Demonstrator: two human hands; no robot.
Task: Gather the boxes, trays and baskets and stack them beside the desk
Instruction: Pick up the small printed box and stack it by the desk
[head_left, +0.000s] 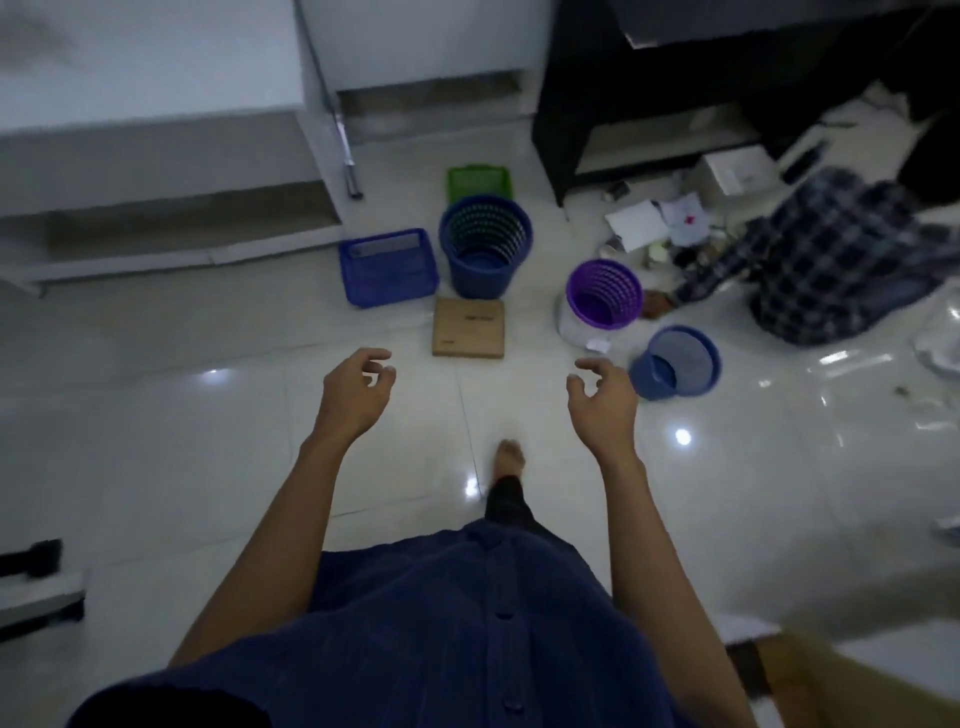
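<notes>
Both hands empty, left hand (357, 395) and right hand (602, 402) loosely curled; small blue basket (675, 364) leans, likely to roll if nudged

Glossy tiled floor (208, 441); matt cardboard box (469, 327).

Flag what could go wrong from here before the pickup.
1. The small blue round plastic bin near the right hand leans tilted; a nudge may roll it.
2. The purple perforated plastic basket seems nested in a white tub; lifting could drag both.
3. The bare foot on glossy white tile floor might slip.
</notes>
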